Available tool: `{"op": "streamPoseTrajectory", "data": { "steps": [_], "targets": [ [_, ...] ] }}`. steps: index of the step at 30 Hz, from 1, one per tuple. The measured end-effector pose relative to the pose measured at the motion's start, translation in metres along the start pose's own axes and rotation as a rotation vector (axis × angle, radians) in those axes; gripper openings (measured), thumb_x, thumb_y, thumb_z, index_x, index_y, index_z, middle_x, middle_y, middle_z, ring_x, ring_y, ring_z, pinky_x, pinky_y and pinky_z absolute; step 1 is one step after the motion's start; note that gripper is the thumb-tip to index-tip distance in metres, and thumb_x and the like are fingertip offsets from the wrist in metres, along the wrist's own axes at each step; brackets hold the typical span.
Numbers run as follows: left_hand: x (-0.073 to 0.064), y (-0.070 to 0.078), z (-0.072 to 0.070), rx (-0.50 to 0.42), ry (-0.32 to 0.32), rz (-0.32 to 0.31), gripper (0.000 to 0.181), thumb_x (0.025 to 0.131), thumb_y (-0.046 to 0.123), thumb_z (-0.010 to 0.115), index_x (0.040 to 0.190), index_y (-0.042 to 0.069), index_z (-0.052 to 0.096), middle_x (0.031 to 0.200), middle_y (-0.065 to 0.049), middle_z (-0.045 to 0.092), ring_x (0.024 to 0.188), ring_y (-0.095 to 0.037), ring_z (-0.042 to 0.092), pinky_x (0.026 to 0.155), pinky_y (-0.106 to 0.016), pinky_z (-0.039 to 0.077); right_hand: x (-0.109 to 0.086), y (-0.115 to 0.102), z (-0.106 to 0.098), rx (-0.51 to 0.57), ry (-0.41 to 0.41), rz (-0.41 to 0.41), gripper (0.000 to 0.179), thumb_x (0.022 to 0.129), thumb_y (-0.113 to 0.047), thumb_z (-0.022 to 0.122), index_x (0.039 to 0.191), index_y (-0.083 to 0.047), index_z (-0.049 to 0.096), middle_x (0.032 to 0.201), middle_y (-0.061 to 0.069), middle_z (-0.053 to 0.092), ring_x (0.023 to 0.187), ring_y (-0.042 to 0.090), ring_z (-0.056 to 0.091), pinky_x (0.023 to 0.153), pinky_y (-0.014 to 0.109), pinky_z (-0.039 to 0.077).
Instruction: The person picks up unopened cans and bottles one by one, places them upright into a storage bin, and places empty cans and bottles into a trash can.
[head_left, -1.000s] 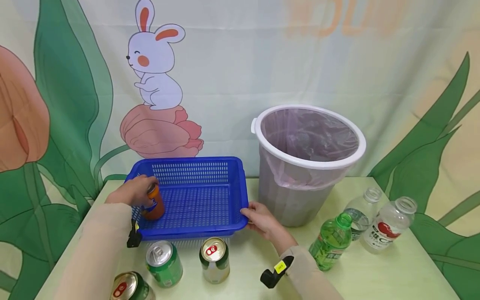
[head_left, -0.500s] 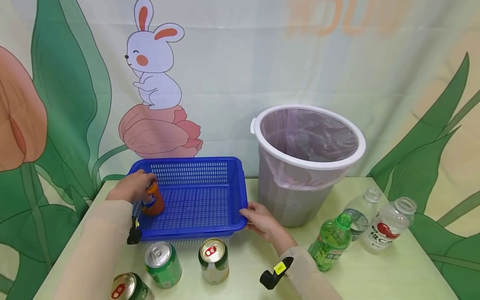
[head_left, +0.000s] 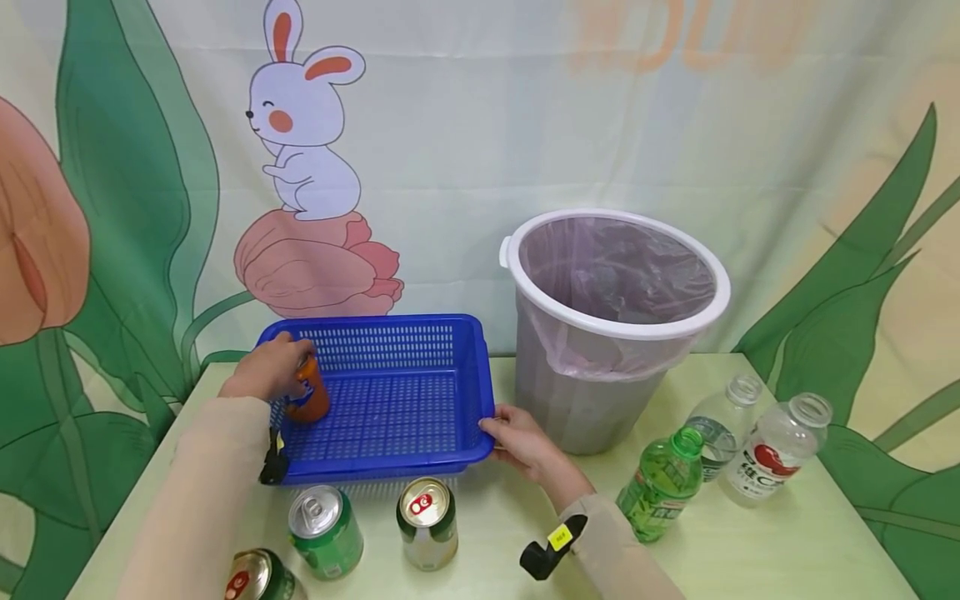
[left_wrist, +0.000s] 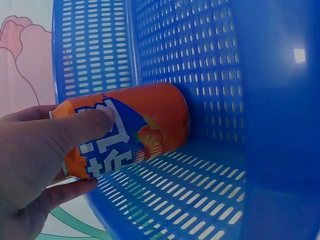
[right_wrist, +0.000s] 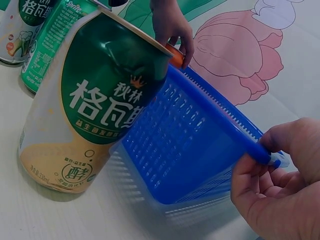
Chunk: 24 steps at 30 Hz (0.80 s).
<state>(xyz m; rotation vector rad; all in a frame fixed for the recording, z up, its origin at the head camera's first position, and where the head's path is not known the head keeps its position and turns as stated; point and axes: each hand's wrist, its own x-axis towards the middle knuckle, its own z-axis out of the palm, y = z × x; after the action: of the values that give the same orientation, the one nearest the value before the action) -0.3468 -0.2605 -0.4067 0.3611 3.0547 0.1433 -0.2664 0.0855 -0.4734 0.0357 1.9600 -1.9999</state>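
Observation:
My left hand [head_left: 272, 367] grips an orange soda can [head_left: 313, 400] inside the left end of the blue plastic basket [head_left: 397, 460]. In the left wrist view the thumb lies along the orange can [left_wrist: 160, 112], whose base is at the basket's slotted floor. My right hand [head_left: 521, 437] pinches the basket's right rim, thumb on top and fingers underneath, as the right wrist view shows at the basket edge [right_wrist: 200, 130]. In front of the basket stand a green Sprite can [head_left: 327, 533], a green-and-gold kvass can [head_left: 427, 525] and a similar can [head_left: 262, 577] cut off below.
Right of the basket stands a grey bin [head_left: 577, 400] with a white rim and a pink liner. A green bottle [head_left: 663, 483] and two clear bottles, one plain [head_left: 716, 425] and one with a red label mark [head_left: 776, 454], stand on the table's right side. A printed curtain [head_left: 450, 167] hangs behind.
My left hand and the orange can have shifted slightly back within the basket's left end. My right hand keeps its hold on the rim. The view has drifted a little.

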Motion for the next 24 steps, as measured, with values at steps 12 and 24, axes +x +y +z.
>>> {"op": "streamPoseTrajectory", "data": {
  "steps": [12, 24],
  "targets": [
    [0.011, -0.001, 0.002, 0.023, 0.029, -0.021, 0.06, 0.072, 0.008, 0.078, 0.125, 0.002, 0.052, 0.111, -0.029, 0.046, 0.098, -0.045, 0.05, 0.081, -0.059, 0.047, 0.001, -0.001, -0.001, -0.002, -0.006, -0.005, 0.031, 0.093, -0.008, 0.047, 0.118, 0.011, 0.045, 0.088, 0.006, 0.058, 0.068, 0.009, 0.056, 0.059, 0.021, 0.048],
    [0.023, -0.002, 0.006, 0.005, 0.028, -0.065, 0.062, 0.073, 0.006, 0.076, 0.128, 0.002, 0.047, 0.117, -0.032, 0.042, 0.104, -0.051, 0.046, 0.083, -0.065, 0.043, 0.0, 0.0, -0.002, -0.012, -0.013, 0.0, 0.033, 0.092, -0.007, 0.048, 0.118, 0.012, 0.044, 0.095, 0.014, 0.06, 0.069, 0.011, 0.058, 0.061, 0.022, 0.049]
  ]
}}
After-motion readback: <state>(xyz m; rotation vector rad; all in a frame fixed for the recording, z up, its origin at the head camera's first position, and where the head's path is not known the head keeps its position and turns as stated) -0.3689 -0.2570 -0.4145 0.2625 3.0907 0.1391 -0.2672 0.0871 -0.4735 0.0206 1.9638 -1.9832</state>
